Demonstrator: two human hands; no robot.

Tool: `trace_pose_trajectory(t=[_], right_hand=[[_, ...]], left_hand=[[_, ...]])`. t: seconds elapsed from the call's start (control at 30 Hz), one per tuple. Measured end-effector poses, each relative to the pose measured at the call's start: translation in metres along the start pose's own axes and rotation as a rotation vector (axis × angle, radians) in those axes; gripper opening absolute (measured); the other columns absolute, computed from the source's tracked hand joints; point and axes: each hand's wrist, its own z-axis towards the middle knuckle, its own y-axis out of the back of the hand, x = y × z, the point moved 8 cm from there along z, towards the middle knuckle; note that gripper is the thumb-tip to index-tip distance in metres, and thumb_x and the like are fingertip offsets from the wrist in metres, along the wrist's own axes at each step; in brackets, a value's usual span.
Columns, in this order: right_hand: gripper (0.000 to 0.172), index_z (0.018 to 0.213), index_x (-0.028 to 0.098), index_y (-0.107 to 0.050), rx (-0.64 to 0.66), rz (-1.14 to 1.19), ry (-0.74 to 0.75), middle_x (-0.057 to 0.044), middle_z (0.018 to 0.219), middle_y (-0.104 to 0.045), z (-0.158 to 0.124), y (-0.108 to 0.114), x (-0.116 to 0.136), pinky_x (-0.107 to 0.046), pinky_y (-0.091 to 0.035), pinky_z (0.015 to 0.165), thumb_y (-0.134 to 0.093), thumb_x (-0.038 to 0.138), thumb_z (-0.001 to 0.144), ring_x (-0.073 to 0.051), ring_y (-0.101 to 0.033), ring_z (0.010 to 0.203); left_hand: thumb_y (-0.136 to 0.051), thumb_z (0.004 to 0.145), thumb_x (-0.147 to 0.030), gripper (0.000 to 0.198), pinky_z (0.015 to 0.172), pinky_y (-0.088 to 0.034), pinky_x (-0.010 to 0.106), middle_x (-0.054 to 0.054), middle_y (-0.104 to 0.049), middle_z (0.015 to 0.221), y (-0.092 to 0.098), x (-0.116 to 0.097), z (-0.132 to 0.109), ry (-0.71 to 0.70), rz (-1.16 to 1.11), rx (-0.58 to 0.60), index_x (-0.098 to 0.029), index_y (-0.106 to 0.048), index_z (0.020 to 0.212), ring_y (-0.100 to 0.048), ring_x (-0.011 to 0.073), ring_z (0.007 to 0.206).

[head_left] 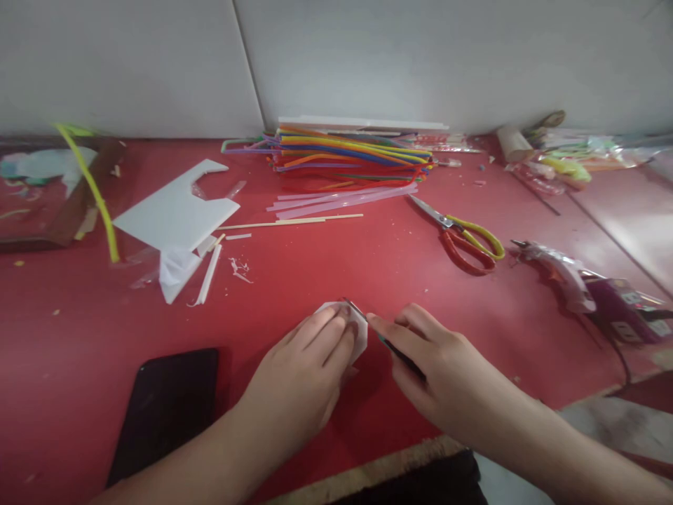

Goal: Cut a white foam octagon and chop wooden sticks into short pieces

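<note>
Left fingers (324, 340) hold down a small white piece (361, 338) with angled corners; right fingers (402, 338) wrap round a dark-handled cutter (406, 360).

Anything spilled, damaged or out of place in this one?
Minor things: white shavings lie loose on the red table, uncollected. Its front edge also looks worn, the red giving way to a rough brownish strip.

The left hand (315, 344), right hand (434, 354) and both arms (231, 442) are bare. Black cloth (442, 482) shows past the near edge of the table (326, 259).
</note>
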Motion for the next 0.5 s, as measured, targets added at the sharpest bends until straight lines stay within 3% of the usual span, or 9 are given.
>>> trace_pose_trajectory(t=[0.17,0.5], right_hand=[[0.052,0.132,0.024,-0.055,-0.013,-0.028,0.013,-0.004,0.092,-0.053,0.0005,0.0020,0.0005,-0.029,-0.054,0.065,-0.044,0.007,0.083,-0.013,-0.059,0.068],[0.051,0.132,0.022,-0.054,0.030,-0.032,-0.003,-0.004,0.092,-0.052,0.0030,0.0013,0.0025,-0.028,-0.052,0.065,-0.045,0.006,0.084,-0.012,-0.058,0.068]], left_hand=[[-0.043,0.082,-0.007,0.057,0.108,-0.044,0.047,0.015,-0.057,0.133,-0.0040,0.0000,-0.0006,-0.021,0.009,0.036,-0.007,-0.042,0.139,-0.051,0.0300,0.127],[-0.044,0.080,-0.007,0.056,0.108,-0.044,0.049,0.018,-0.057,0.133,-0.0025,-0.0026,0.0003,-0.056,0.017,0.029,-0.004,-0.045,0.135,-0.051,0.0334,0.126]])
